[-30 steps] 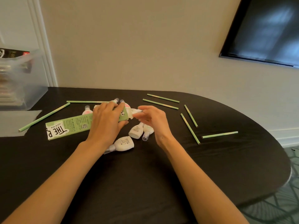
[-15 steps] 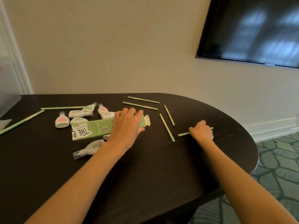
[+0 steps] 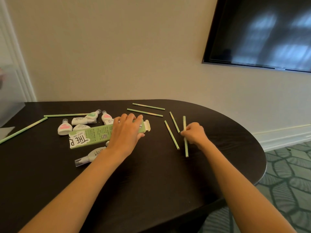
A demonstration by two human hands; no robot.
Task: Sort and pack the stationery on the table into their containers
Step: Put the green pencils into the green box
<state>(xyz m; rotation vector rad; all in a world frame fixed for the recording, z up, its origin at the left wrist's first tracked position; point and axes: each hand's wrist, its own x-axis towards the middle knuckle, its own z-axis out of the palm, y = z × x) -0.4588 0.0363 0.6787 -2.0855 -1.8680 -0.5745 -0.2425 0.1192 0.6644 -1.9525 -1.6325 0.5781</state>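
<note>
**One Pencil Pinched, One Hand on the Box**

From my head camera, some things are hard to see. My left hand covers the right half of the green box, so I cannot see if anything is inside. It also hides part of one white tape roller close to my arm. A clear bin at the left is blurry and cut off by the edge.

The box lies flat on the dark table, with its end flap open. Upside down on it I can read "THE P" and "OLD & NEW", and there is a little square code. The other print is too small to read. More tape rollers lie just behind the box.

My left hand holds the box, fingers curled over its far edge and thumb on the near side. My right hand pinches one green pencil with bent fingers. Two other pencils lie just beside it, two lie farther back and two lie far to the left.

Half a second ago the pencil under my right hand lay sideways. Now it points away from me. My left hand has stayed on the box.
</note>
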